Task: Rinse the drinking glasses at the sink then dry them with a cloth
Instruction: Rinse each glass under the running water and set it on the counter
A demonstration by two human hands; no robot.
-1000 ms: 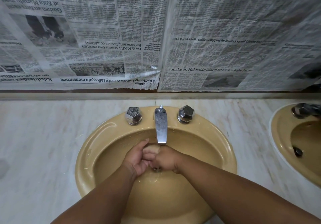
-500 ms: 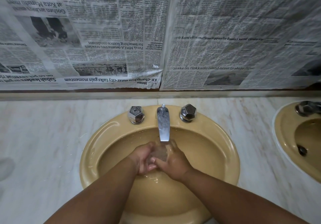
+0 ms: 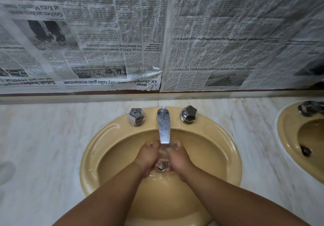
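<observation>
A clear drinking glass [image 3: 164,151] sits between both my hands, just under the tip of the chrome faucet spout [image 3: 164,129], over the yellow sink [image 3: 91,155]. My left hand [image 3: 147,157] cups its left side and my right hand [image 3: 179,157] cups its right side. The glass is blurred and wet, and its lower part is hard to tell from the metal drain [image 3: 162,166] below it. Water lies in the basin in front of my hands. No cloth is in view.
Two chrome knobs, left [image 3: 136,117] and right [image 3: 189,114], flank the spout. A pale marble counter [image 3: 43,147] surrounds the sink. A second yellow sink [image 3: 287,138] lies at the right edge. Newspaper sheets [image 3: 105,41] cover the wall behind.
My hands have gone from overlapping on the glass to holding it from either side, a little closer to the spout. The view has shifted slightly.
</observation>
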